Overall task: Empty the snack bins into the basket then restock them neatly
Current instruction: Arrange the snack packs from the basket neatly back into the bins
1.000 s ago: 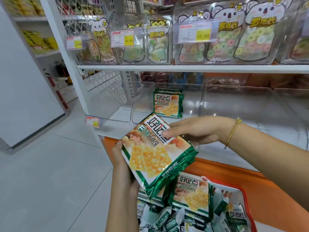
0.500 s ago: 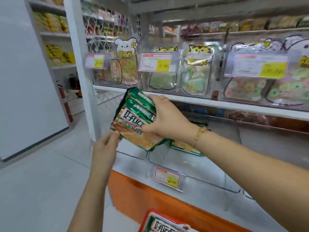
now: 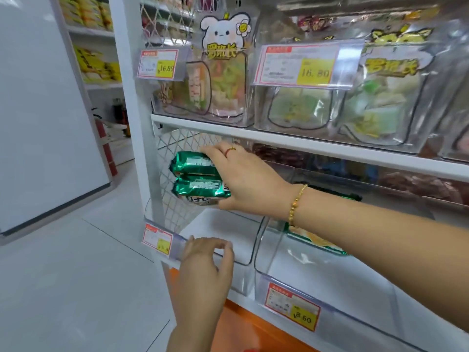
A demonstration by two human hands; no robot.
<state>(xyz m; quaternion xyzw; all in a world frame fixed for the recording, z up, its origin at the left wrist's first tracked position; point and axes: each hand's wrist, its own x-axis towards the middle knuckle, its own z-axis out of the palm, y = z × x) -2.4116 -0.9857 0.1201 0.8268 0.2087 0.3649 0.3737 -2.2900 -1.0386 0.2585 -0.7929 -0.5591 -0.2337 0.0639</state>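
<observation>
Head view: a white shelf unit fills the right side, with its upright post (image 3: pixel 132 123) at the left end and a mesh side panel (image 3: pixel 172 146) just behind it. The upper shelf (image 3: pixel 317 147) carries clear tubs of candy bags (image 3: pixel 223 80) fronted by price tags (image 3: pixel 302 64), and its front edge hangs low above the work, leaving a shallow opening to reach through. On the lower shelf two clear bins stand side by side at the left end. The left bin (image 3: pixel 250 252) has a bare floor, and the right bin (image 3: pixel 355 295) holds one cracker packet (image 3: pixel 317 242) lying flat towards its back, partly hidden by the right forearm. The right hand (image 3: pixel 243 179), wearing a ring (image 3: pixel 230 149) and a bead bracelet (image 3: pixel 297 203), reaches in under the upper shelf. Its grip is closed round a stack of green packets (image 3: pixel 198 177), fingers over the top and thumb beneath, so that the sealed ends stick out leftwards towards the mesh. The stack hangs above the left bin's back half, clear of the floor. The left hand (image 3: pixel 205 260) is at that bin's front edge beside a small price label (image 3: pixel 158 241), its grip bent over the rim.
</observation>
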